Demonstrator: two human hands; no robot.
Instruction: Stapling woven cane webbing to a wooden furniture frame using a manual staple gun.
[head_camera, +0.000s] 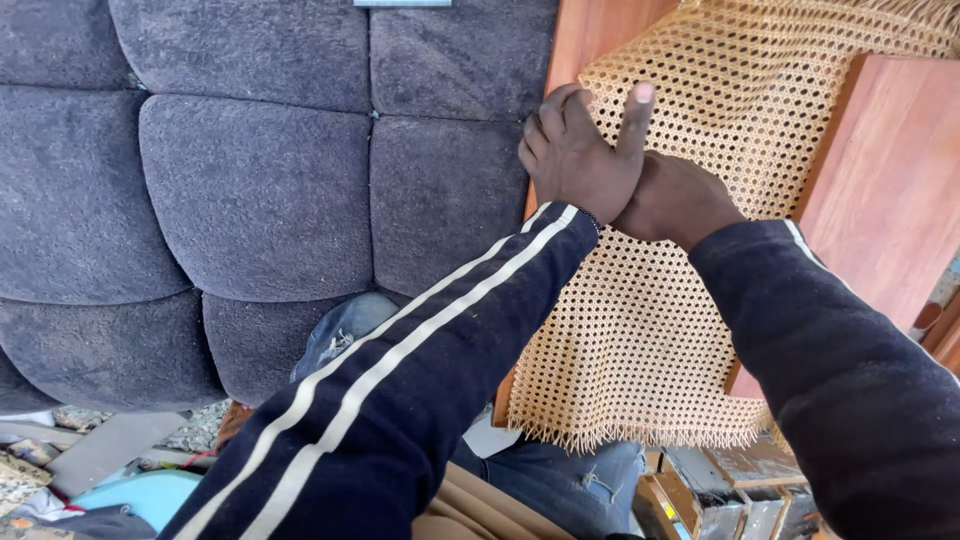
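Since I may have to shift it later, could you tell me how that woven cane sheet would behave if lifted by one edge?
The woven cane sheet probably flexes rather than staying flat: it drapes over the wooden frame. Its open mesh suggests it is light. The frayed lower edge looks apt to snag or shed strands. Both hands, left hand and right hand, press on it.

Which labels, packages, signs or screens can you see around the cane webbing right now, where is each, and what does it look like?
Label: one small pale grey rectangular tag, cut off by the top edge of the frame, on the dark grey tufted cushion left of the cane webbing.
No packages, signs or screens are in view.
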